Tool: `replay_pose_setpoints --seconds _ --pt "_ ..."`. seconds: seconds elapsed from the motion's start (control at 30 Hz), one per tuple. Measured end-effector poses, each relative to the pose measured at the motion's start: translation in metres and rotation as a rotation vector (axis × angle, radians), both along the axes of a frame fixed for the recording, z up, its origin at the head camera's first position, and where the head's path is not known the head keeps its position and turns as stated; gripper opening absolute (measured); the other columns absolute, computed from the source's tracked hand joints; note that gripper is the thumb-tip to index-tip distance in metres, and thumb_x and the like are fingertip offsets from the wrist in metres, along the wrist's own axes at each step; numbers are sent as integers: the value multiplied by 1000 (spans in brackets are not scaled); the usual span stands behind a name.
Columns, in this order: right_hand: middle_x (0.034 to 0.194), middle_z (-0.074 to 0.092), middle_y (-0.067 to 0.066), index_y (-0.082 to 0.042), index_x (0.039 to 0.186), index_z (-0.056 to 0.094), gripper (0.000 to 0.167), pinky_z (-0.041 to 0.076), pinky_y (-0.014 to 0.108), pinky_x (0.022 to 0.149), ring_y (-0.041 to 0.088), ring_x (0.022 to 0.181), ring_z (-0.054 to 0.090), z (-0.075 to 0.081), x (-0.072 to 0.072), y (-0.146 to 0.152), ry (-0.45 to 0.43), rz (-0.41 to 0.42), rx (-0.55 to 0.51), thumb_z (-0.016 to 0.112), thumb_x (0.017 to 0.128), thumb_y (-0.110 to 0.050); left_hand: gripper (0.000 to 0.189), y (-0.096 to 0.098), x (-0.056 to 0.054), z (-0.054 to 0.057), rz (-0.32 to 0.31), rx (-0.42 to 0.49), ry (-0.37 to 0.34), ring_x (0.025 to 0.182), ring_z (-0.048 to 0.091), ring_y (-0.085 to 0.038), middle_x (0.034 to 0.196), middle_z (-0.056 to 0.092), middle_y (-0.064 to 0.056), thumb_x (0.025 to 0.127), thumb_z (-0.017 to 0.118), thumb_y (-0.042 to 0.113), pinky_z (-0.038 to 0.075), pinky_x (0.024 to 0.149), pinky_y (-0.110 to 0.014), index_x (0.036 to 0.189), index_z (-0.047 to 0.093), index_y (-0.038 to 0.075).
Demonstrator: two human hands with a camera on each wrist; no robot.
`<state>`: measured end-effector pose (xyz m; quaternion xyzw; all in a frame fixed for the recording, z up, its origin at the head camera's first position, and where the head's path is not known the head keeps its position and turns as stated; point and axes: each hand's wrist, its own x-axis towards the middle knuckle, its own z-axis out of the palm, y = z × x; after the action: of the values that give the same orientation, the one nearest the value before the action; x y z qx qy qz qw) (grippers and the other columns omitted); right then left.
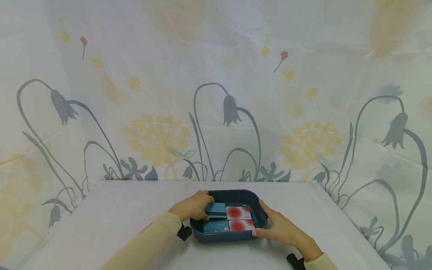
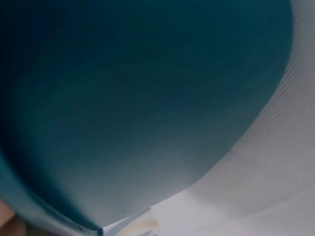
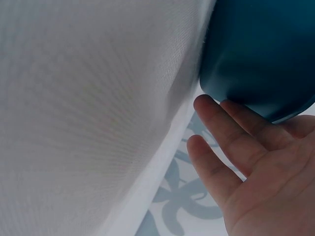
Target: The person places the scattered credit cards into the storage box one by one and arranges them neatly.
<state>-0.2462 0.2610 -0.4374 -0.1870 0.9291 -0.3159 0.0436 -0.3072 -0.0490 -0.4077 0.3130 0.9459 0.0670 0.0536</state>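
A dark blue tray (image 1: 222, 237) with rounded corners stands on the white table. In the head view, my left hand (image 1: 194, 206) reaches over its left side and pinches a light blue bank card (image 1: 216, 209) with a black stripe. Below that card lies another blue bank card (image 1: 216, 226) with a chip. Two white cards with red circles, an upper one (image 1: 238, 213) and a lower one (image 1: 241, 225), lie to the right inside the tray. My right hand (image 1: 281, 227) rests against the tray's right side, thumb at the near rim; its fingers (image 3: 221, 128) look fairly straight in the right wrist view.
The white table (image 1: 135, 198) extends around the tray on all sides. Behind it hangs a pale curtain (image 1: 216, 56) printed with grey and yellow flowers. Black wrist devices show on the left wrist (image 1: 184, 232) and right wrist (image 1: 295, 261).
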Motion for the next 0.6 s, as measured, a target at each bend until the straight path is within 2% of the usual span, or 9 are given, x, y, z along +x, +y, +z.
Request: replay_pose_setpoints --seconds 0.4,0.6 --pt "150 31 19 -4 152 17 102 29 61 103 38 135 33 -1 -1 1 -4 -6 3 70 79 -51 51 6 0 -3 26 -63 2 96 52 -16 101 58 -2 72 84 32 46 90 -32 114 67 10" --pt "150 32 19 -4 152 17 102 28 61 103 38 135 33 -2 -2 1 -2 -6 -5 71 79 -49 51 7 1 -3 35 -61 0 98 53 -18 104 59 -3 72 84 32 46 90 -34 114 67 10"
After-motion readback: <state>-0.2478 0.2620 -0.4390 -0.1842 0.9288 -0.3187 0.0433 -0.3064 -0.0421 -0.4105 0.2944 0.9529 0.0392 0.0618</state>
